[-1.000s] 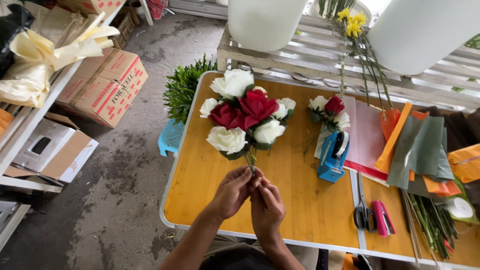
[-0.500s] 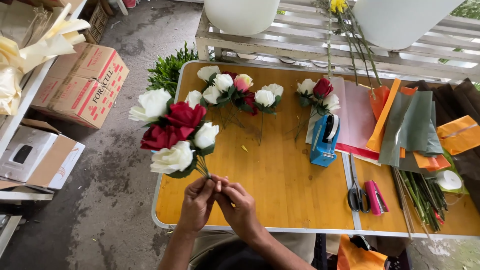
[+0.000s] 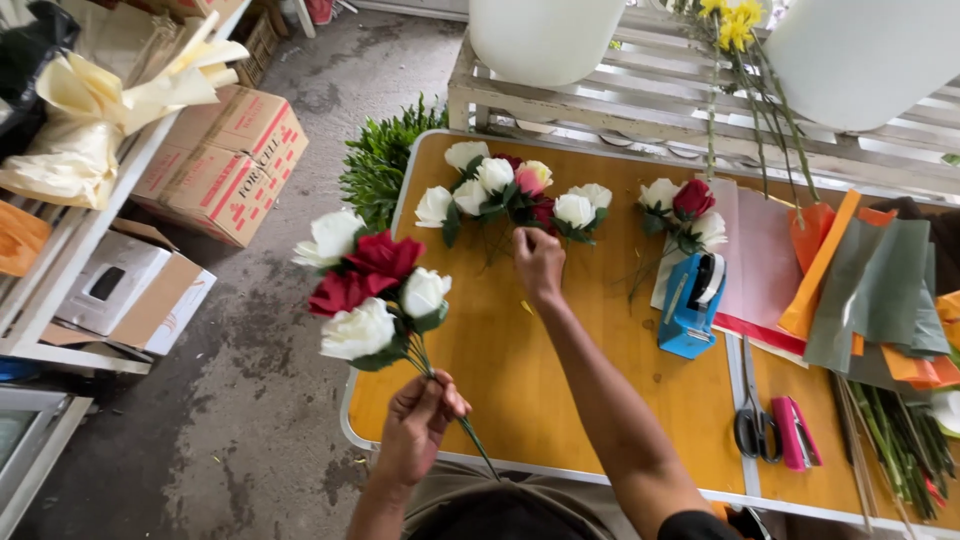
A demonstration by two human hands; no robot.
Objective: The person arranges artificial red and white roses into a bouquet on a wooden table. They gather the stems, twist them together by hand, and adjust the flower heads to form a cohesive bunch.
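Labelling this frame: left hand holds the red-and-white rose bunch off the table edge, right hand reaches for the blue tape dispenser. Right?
Not quite. In the head view the right hand reaches the loose roses on the table, not the blue tape dispenser. The left hand does hold the red-and-white rose bunch.

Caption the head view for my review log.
Left hand holds a red-and-white rose bouquet; right hand reaches loose roses.

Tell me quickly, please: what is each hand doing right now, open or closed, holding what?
Left hand: closed on the stems of a red and white rose bunch.
Right hand: reaching the flowers on the table; grip cannot be told.
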